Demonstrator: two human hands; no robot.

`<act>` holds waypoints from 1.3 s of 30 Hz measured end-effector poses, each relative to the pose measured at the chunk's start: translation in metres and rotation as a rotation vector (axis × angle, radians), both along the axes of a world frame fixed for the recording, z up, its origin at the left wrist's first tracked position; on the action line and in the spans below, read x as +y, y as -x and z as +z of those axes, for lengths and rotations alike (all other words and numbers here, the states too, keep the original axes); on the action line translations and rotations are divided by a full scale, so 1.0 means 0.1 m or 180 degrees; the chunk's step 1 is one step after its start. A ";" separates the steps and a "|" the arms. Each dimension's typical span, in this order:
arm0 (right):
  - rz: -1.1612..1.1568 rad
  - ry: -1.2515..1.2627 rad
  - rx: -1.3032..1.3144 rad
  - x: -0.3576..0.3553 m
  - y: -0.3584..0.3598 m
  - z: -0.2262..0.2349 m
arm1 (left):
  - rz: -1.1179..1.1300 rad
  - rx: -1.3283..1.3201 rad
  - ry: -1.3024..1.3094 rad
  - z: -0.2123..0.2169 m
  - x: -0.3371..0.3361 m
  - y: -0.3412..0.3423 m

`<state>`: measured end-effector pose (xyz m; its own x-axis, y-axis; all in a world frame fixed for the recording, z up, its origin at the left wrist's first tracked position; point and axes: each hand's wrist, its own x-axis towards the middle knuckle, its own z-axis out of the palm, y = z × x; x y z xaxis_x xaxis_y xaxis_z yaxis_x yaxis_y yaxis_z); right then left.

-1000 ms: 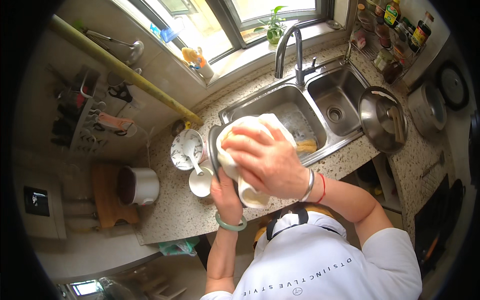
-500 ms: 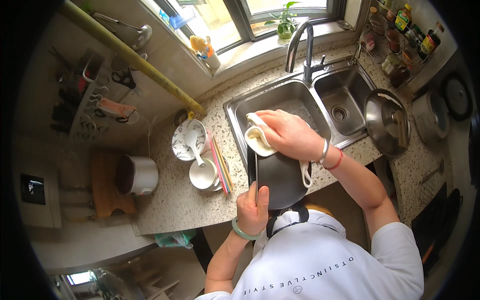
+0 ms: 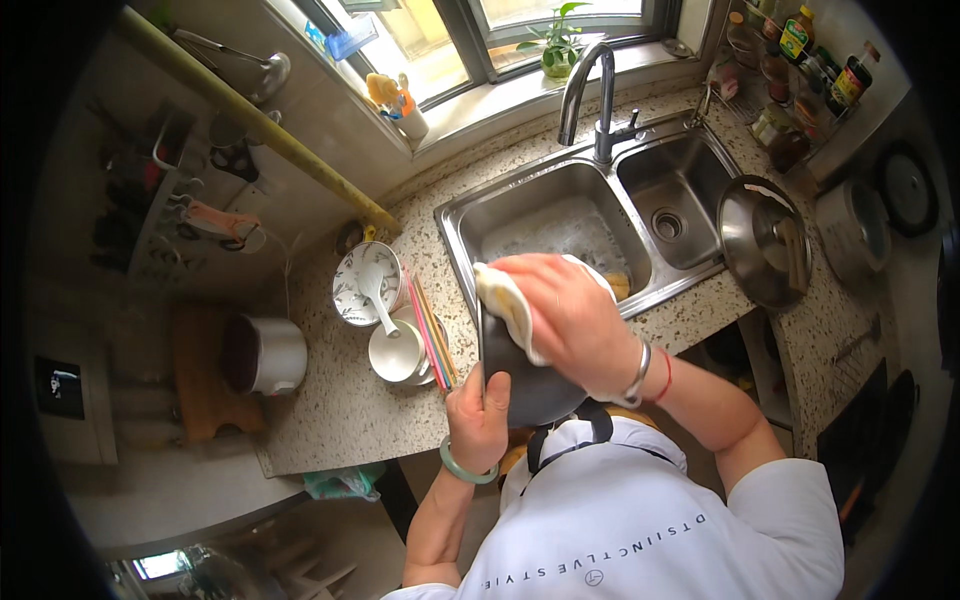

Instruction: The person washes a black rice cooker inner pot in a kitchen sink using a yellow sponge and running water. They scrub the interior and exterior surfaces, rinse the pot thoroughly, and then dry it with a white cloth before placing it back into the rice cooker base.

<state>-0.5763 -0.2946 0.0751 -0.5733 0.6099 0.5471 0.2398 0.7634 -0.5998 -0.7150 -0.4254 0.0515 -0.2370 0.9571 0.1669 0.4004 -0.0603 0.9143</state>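
A dark round pan point(image 3: 535, 388) is held tilted at the counter's front edge, in front of the sink. My left hand point(image 3: 478, 418), with a green bangle at the wrist, grips its left rim, thumb on the near side. Bunched in my right hand point(image 3: 575, 325) is a cream-white cloth point(image 3: 510, 308), pressed against the pan's upper left rim and surface. My right fingers close around the cloth and cover part of the pan. Behind that hand, a yellowish thing point(image 3: 618, 286) lies in the sink's large basin point(image 3: 540, 220); its kind is unclear.
Left of the pan stand a patterned bowl point(image 3: 345, 290) with a white spoon point(image 3: 376, 292), small white bowls point(image 3: 395, 357) and several colored chopsticks point(image 3: 430, 325). A metal lid point(image 3: 745, 250) leans right of the sink. The faucet point(image 3: 603, 100) rises behind; a white pot point(image 3: 275, 355) sits far left.
My right hand and the cloth have moved down and slightly right across the pan. The view has shifted a little. My left hand keeps its grip on the rim.
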 end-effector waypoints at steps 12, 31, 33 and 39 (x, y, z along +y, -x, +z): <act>0.1374 0.5271 0.2357 0.48 -0.23 -0.94 | 0.0466 -0.2650 -0.0083 0.14 -0.16 0.17; -0.1177 0.2192 0.3004 -0.54 0.07 -1.04 | 0.1186 -0.4586 -0.0536 0.20 0.52 0.08; -0.1132 0.1761 0.2753 -0.54 0.04 -0.98 | 0.1267 -0.4620 -0.0462 0.19 0.54 0.10; -0.0544 -0.0333 0.2166 -0.54 0.14 -0.55 | 0.0354 -0.4976 -0.0648 0.13 0.58 0.12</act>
